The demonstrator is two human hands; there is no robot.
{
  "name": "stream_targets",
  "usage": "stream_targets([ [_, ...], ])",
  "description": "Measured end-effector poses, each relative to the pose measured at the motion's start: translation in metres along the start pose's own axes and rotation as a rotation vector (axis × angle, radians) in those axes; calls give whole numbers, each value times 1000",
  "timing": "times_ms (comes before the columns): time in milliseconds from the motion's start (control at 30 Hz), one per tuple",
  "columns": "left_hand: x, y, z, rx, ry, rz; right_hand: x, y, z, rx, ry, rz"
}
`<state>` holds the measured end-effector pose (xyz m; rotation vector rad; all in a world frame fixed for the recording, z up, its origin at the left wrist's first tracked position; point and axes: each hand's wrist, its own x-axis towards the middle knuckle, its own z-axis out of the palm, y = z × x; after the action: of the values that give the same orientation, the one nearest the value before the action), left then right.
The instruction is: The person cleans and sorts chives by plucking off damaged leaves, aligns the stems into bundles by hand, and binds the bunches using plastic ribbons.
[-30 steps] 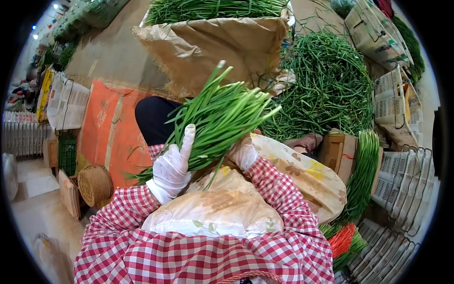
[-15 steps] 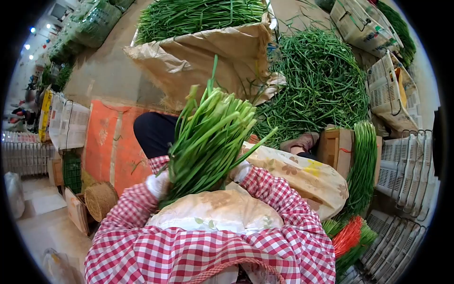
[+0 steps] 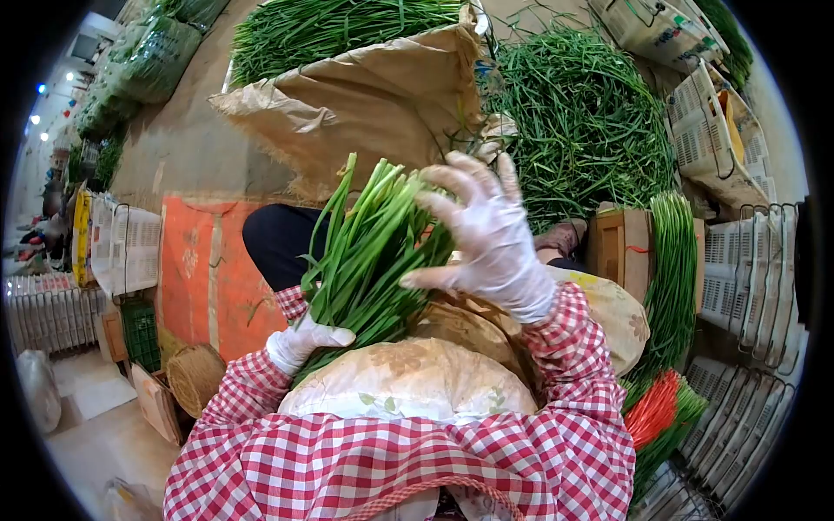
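Observation:
My left hand (image 3: 306,341), in a white glove, grips a loose bunch of garlic chives (image 3: 373,260) near its lower end, thumb across the stalks. The pale cut ends point up and away from me. Beside the bunch's upper right my right hand (image 3: 478,230), gloved too, is raised with its fingers spread and nothing in them. Whether its fingertips touch the stalks I cannot tell. Under the bunch, a stained floral apron (image 3: 408,382) covers my lap.
Ahead stands a crate of chives (image 3: 347,39) with a brown cloth (image 3: 347,104) over its side. A heap of loose green leaves (image 3: 582,130) lies right of it. A wooden box (image 3: 618,247), upright chives (image 3: 669,286), red ties (image 3: 651,410) and white crates (image 3: 747,286) line my right.
My right hand has come off the bunch, risen and opened. The bunch now stays in my left hand alone, and looks thinner. The view has shifted slightly.

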<state>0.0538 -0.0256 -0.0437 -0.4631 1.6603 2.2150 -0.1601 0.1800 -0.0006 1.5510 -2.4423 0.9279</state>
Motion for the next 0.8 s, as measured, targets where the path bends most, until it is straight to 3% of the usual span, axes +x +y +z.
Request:
stream_targets([
  [33, -5, -24, -25, 3, -1, -7, -1, -6, 9, -80, -61, -3],
  [133, -31, -40, -46, 543, 2, -66, -24, -13, 42, 88, 33, 68],
  [167, -41, -32, -32, 56, 21, -163, -32, -14, 49, 144, 70, 94],
  [233, -48, -24, 0, -537, 153, -192, -38, -21, 52, 191, 144, 137],
  [300, -49, -32, 20, -700, 318, -162, -47, -16, 61, 372, 42, 395],
  [367, -53, -48, 12, -712, 278, -111, -46, -1, 70, 331, 255, 394],
  [433, -51, -47, 15, -731, 237, -50, -46, 8, 76, 727, 279, 607],
  [500, -50, -38, 21, -817, 211, -146, -41, 31, 68, 826, 367, 706],
  [567, -51, -37, 18, -759, 210, -137, -46, 81, 73, 380, 417, 715],
  [633, -51, -36, 16, -696, 201, -130, -43, 94, 54, -110, 265, 783],
  [667, -52, -37, 15, -690, 193, -132, -40, 89, 54, -45, 602, 458],
  [733, -54, -38, 15, -700, 187, -143, -13, 21, 4, 892, 324, 648],
  [767, -54, -38, 14, -704, 182, -148, -12, 6, 3, 1085, 108, 690],
  [800, -53, -37, 13, -704, 176, -152, -12, -8, 15, 1040, -32, 616],
])
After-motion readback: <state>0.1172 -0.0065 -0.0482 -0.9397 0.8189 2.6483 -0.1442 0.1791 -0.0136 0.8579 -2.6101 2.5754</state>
